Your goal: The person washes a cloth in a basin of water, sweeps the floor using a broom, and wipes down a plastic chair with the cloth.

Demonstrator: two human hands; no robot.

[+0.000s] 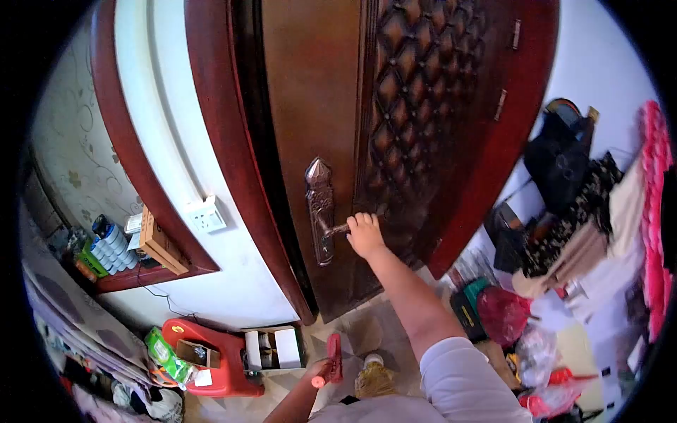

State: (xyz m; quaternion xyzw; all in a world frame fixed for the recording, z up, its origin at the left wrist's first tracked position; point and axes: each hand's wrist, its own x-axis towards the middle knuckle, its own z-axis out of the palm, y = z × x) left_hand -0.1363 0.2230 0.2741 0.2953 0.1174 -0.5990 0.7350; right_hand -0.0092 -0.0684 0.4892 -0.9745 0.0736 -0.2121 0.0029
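Note:
My right hand (365,233) is closed around the end of the lever handle (339,229) on a brown door (310,84). The lever comes out of an ornate bronze-coloured plate (320,211). A dark gap shows along the door's left edge, beside the reddish-brown frame (226,113). Low in the view, my left hand (321,369) is closed on a red tool (334,349) with a rounded, lighter red end toward me. What kind of tool it is cannot be made out. My left fingers are partly hidden behind it.
A red plastic stool (226,384) holds a small box and a green packet (163,356). Beside it stands an open white box (287,349). A wall socket (206,216) is left of the door. Clothes (571,247) hang at right above bags (504,314).

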